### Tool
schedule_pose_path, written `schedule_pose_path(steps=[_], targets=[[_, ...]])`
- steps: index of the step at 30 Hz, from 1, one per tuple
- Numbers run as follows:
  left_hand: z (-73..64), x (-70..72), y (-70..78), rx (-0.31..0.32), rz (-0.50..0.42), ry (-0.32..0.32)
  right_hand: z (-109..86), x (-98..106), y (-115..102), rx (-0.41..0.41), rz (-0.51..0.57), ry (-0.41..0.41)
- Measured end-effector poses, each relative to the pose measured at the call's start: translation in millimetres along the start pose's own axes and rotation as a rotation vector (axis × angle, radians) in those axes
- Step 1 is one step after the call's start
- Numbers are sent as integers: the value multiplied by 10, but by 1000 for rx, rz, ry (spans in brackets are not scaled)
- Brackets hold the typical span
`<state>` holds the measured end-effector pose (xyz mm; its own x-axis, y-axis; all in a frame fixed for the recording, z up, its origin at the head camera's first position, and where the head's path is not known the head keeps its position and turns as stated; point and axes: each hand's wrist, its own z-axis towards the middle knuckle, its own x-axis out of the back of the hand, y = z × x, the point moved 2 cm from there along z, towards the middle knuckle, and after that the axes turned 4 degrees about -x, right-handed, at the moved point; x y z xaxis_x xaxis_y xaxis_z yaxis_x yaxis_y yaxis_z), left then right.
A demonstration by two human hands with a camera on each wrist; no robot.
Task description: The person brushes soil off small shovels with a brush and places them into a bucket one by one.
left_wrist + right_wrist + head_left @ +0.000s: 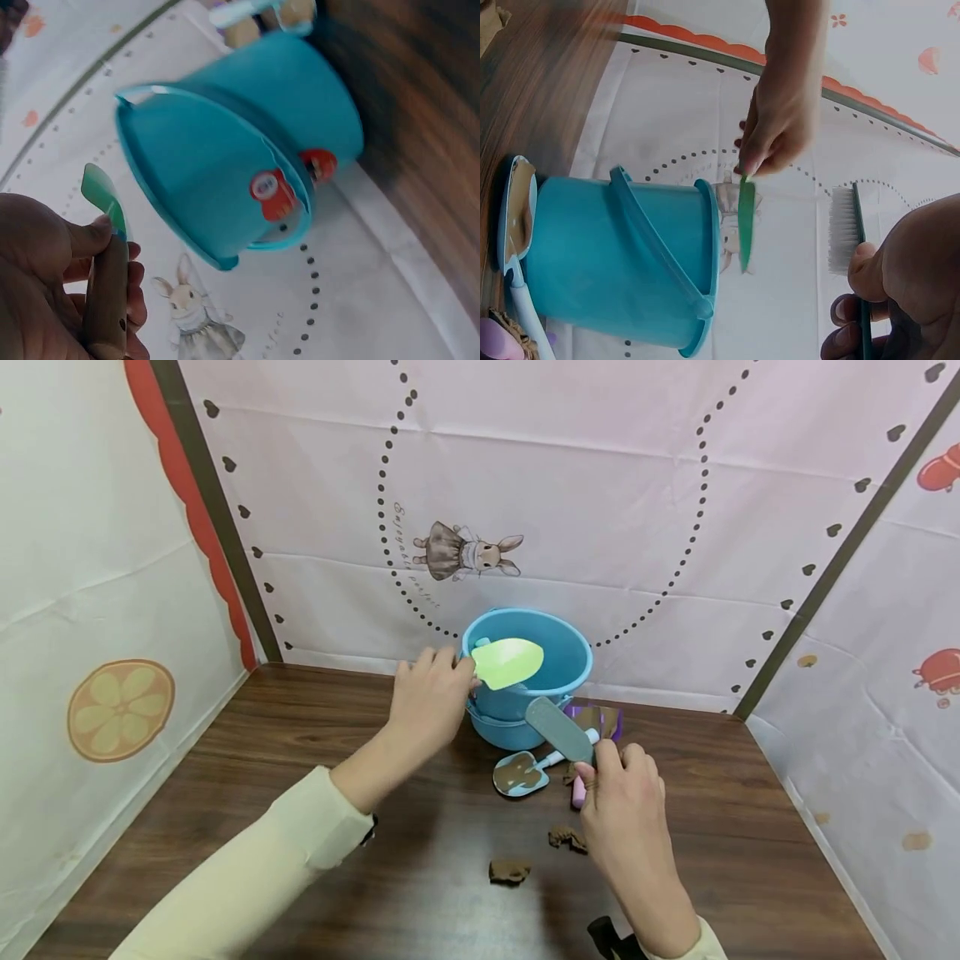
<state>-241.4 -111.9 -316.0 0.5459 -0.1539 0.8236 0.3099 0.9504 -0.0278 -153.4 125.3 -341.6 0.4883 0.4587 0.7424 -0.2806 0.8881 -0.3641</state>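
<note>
Green plastic toy spade (507, 662) with a wooden handle sits in your left hand (427, 697), fingers and thumb curled round the handle, its blade held over the rim of the blue plastic bucket (558, 653). From the left wrist view you can see your thumb (90, 234) pressed along the handle just below the blade, with the bucket's open mouth close beside it. Your right hand (626, 797) grasps a grey brush (558, 729) by its handle; the right wrist view shows the white bristles (842, 229) facing the bucket, raised clear of the table. The bucket stands upright at the back of the dark brown wood-grain table (262, 752), its handle folded down against the side. Just in front of it lies a small light-blue scoop (520, 772) smeared with brown sand, with a purple mould (600, 720) holding brown material just behind your right hand. Two brown clumps (510, 871) rest on the tabletop near your right wrist. Around you, pale printed sheets wall the table in: a rabbit drawing (467, 552) ringed by dotted lines at the back, an orange-slice print (120, 708) on the left sheet.
</note>
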Motion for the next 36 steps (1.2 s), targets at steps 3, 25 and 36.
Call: schedule_pose_path(steps=[3, 25, 36], targets=[[188, -70, -43, 7, 26, -51, 3, -5, -4, 3, 1, 4], [1040, -549, 8, 7, 15, -439, 39, -29, 43, -28, -2, -36], [1119, -719, 44, -51, -24, -575, 31, -35, 69, -37, -9, -46]])
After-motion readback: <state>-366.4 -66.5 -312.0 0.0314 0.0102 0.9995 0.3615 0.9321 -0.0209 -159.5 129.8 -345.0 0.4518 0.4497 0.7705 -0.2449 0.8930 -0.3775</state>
